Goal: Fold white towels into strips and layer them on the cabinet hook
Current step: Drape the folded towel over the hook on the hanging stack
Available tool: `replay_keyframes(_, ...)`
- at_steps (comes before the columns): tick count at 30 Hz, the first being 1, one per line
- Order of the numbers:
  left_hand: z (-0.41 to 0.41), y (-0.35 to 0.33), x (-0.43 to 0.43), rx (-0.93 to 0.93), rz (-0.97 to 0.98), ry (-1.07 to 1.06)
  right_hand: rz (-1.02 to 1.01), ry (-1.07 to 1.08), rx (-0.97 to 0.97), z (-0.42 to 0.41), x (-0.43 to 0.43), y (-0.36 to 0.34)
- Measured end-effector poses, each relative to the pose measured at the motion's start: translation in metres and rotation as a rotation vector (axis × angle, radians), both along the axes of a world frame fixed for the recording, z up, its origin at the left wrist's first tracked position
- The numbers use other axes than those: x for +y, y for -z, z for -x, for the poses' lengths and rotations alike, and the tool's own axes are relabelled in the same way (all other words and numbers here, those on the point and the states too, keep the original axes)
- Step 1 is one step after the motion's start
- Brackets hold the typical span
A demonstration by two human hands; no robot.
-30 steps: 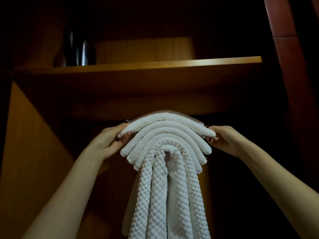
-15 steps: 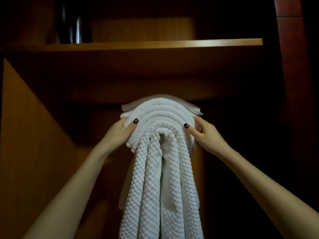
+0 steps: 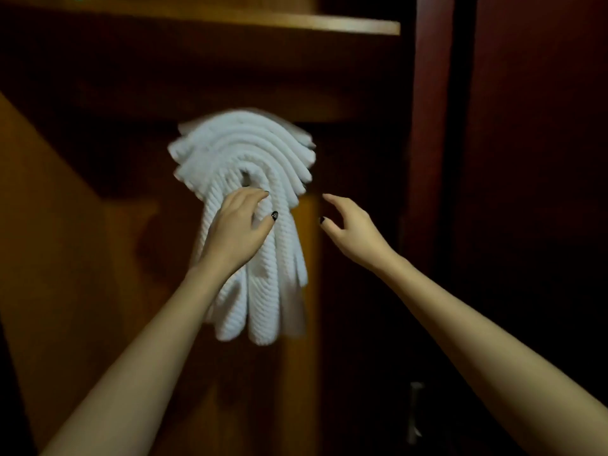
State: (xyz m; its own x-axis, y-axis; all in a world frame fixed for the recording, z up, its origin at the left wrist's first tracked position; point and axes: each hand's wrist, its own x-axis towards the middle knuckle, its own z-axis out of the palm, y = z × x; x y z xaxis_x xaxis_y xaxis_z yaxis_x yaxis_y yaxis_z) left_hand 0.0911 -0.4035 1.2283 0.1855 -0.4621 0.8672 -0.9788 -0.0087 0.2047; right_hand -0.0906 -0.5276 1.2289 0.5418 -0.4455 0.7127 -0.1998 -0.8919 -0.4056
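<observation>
Towels (image 3: 245, 149): white, ribbed terry strips nested in arches w/ ends hanging, centre frame under wood shelf (image 3: 296, 22); blurred. L hand (image 3: 238, 230) lies on hanging strips, fingers loosely bent, thumb apart, no pinch. R hand (image 3: 350, 230) just right of them, fingers spread, holding nothing.

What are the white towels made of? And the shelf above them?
The towels look like soft, thick woven cloth, probably cotton: matte white with a bumpy, ribbed weave, and they bend and droop. The shelf looks like wood or wood veneer: smooth and orange-brown, with a straight, hard edge.
</observation>
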Motion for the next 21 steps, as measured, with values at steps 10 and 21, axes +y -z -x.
replay_keyframes(10, 0.226, 0.221, -0.040, 0.150, -0.652, 0.347, -0.291, 0.419, 0.463, 0.242, 0.045, 0.214)
replay_keyframes(21, 0.430, 0.368, -0.052, -0.153, -1.154, 0.721, -0.850, 0.933, 0.685, 0.462, 0.129, 0.360)
